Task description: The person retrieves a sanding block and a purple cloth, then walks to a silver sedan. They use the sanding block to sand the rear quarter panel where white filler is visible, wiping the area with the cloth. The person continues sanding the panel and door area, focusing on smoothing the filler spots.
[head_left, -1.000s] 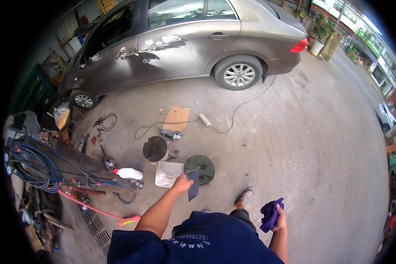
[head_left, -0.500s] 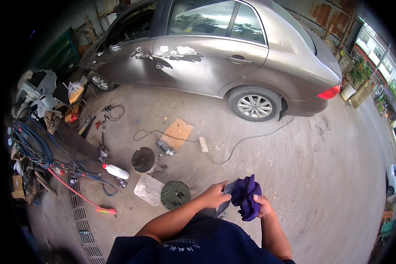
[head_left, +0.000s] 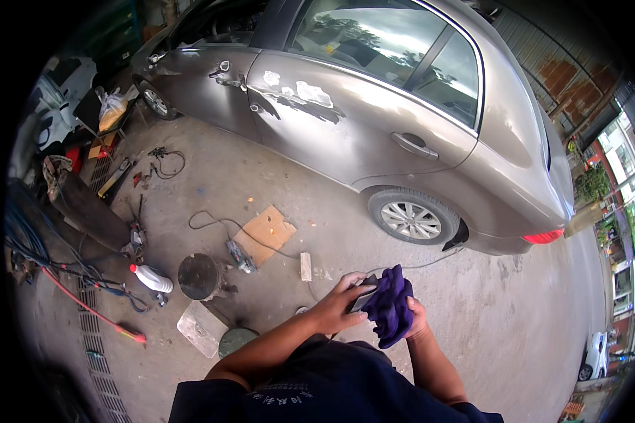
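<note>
Here, we clamp our left hand (head_left: 344,304) on a dark, flat, rectangular plate (head_left: 365,293) and close our right hand (head_left: 417,319) on a crumpled purple cloth (head_left: 389,307) right beside it, both above a stained grey concrete floor (head_left: 501,317). Beyond us stands a metallic grey-brown car (head_left: 317,151), its rear door patched white; a slotted metal drain grate (head_left: 102,388) crosses the floor at left, and a rust-streaked corrugated wall (head_left: 525,46) rises behind.

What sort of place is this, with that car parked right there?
Probably a car body repair shop: the sedan has white, filler-like patches on its rear door, what looks like an angle grinder lies on the floor, and blue hoses hang bundled at the left.
</note>
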Demonstrator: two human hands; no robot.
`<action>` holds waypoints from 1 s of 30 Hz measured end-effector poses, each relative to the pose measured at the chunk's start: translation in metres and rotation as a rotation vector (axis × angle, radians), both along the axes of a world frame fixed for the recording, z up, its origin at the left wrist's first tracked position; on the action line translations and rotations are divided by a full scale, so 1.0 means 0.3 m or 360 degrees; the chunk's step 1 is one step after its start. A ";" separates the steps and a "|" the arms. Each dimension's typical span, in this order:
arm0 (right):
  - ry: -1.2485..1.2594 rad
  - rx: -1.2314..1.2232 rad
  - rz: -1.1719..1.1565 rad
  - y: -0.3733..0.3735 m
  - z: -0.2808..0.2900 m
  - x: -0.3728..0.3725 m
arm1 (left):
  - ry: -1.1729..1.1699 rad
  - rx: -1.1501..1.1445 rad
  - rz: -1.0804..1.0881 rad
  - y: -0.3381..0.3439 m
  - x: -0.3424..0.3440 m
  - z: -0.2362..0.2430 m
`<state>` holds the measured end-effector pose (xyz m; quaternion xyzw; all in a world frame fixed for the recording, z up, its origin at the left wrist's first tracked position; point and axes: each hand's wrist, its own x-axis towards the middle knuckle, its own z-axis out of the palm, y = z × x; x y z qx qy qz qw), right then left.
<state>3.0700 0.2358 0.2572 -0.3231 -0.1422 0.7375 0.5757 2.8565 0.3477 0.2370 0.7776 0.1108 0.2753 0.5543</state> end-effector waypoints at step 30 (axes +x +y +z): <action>-0.3098 0.2168 -0.0001 2.155 0.480 0.928 | 0.0024 -0.0173 0.2001 1.360 0.907 -0.240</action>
